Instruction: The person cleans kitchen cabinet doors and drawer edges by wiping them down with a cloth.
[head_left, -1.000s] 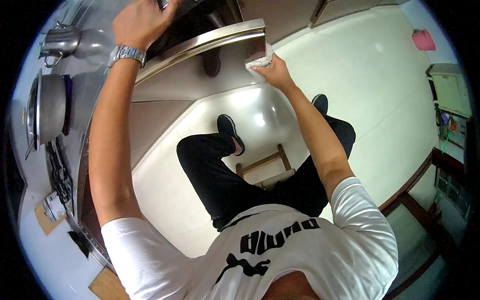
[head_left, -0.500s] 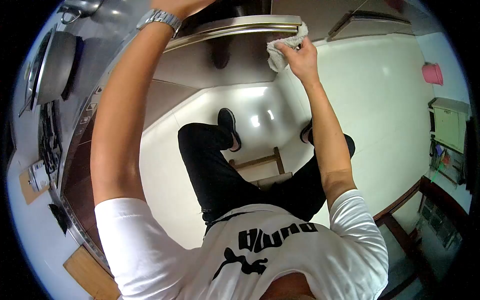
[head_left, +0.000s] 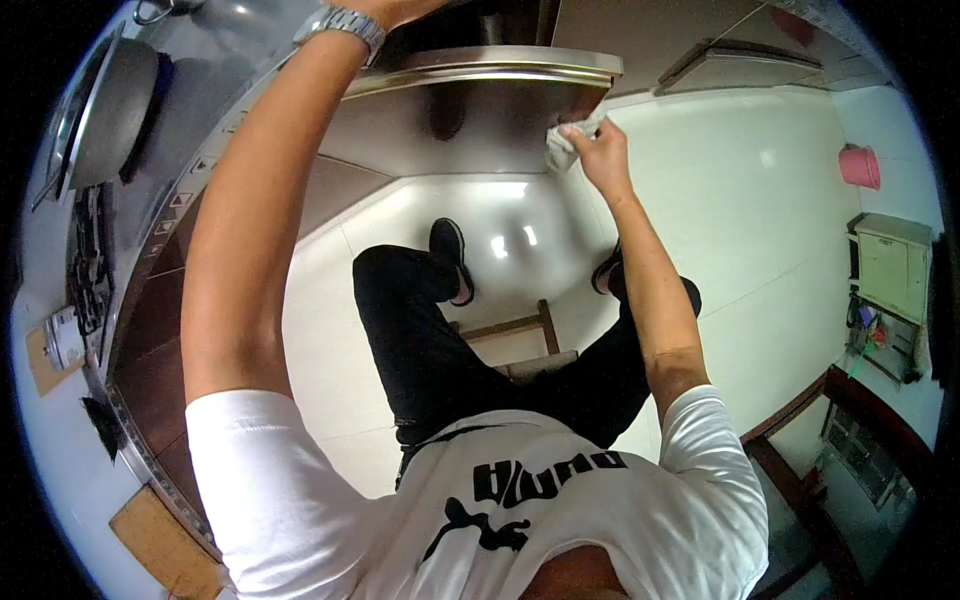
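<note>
My right hand (head_left: 606,158) pinches a crumpled whitish cloth (head_left: 562,150) against the right side edge of a dark, glossy cabinet panel (head_left: 490,125), below its corner. A shiny metal strip (head_left: 500,66) runs along the panel's top edge. I cannot tell whether the panel is a door or a drawer front. At the top of the view, my left hand (head_left: 392,10) is above the panel's left end, beyond a metal watch (head_left: 343,28) on the wrist. Its fingers are cut off by the frame edge.
A large pan (head_left: 115,110) stands on the counter at the left, near a gas hob part (head_left: 90,250). A wooden stool (head_left: 540,365) is between my legs. To the right are a pink bucket (head_left: 859,167), a pale green box (head_left: 893,262) and dark wooden furniture (head_left: 800,480).
My right hand has moved the cloth down from the metal strip's right corner to the panel's side edge. My left hand has shifted slightly right in the view.
</note>
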